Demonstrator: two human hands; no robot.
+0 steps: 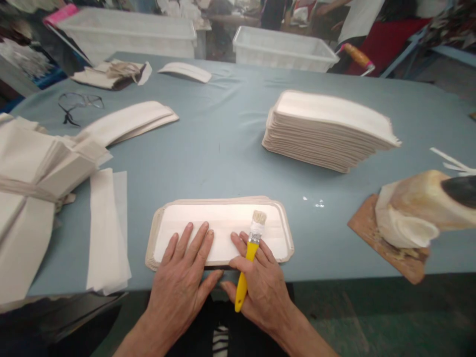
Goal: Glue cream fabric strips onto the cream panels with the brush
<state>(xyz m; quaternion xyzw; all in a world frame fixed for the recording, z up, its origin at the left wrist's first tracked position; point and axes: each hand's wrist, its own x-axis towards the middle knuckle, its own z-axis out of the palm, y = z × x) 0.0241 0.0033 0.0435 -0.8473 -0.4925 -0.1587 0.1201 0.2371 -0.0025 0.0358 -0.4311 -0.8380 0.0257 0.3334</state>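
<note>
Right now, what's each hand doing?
Left hand: open, pressed flat on the white panel.
Right hand: holding the yellow-handled brush, fingers on the panel.

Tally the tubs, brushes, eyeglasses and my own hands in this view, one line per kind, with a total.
Pale tubs: 2
Yellow-handled brush: 1
Eyeglasses: 1 pair
Your hands: 2
Total: 6, eyeglasses counted as one

We read a workshop: long work table (223, 163) under blue-grey cover, stack of cut pale pieces (327, 131), tied bundle (33, 183) at left, 2 plastic bins (126, 37) beyond, yellow-handled brush (242, 285), glue-crusted container (412, 210), other people behind.
</note>
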